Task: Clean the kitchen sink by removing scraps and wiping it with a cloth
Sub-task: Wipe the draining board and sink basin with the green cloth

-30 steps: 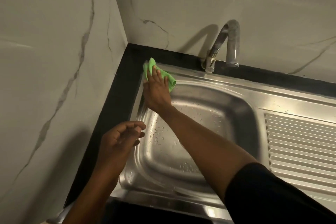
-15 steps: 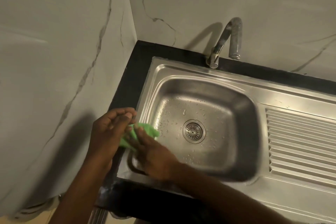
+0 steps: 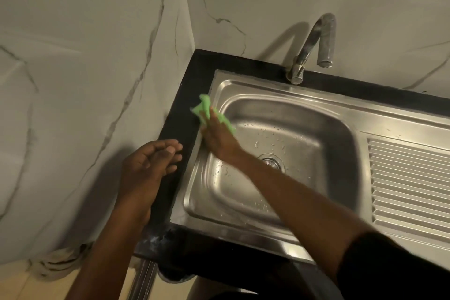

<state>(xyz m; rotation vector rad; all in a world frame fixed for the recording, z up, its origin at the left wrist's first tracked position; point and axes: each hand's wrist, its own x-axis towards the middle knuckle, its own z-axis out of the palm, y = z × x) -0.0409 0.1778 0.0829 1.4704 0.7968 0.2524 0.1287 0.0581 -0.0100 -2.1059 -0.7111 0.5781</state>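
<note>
Room: dim corner of pale, grey-veined marble walls (image 3: 73, 80), closing round a black countertop (image 3: 181, 114).
Right hand (image 3: 219, 140): fingers stretched fairly straight over the cloth, pressing it flat against the metal; slightly blurred.
Cloth (image 3: 205, 106): green, bunched, on the sink's left rim at about 10 o'clock of the basin, lapping onto the black edge.
Left hand (image 3: 148, 165): at 8 o'clock of the right hand, above the countertop's left strip; fingers loosely bent, holding nothing, apart from the cloth.
Sink (image 3: 267, 90): stainless steel, set into the countertop; water droplets (image 3: 280, 140) scattered across the basin.
Drain (image 3: 275, 162): mid-basin, partly hidden behind the right forearm.
Tap (image 3: 316, 39): chrome, curved, at 12 o'clock of the basin, against the back wall.
Draining board (image 3: 409, 182): ribbed, at 3 o'clock of the basin.
Sleeve (image 3: 389, 268): black, on the right arm, at 5 o'clock of the view.
Floor (image 3: 19, 282): beige, at 7 o'clock.
</note>
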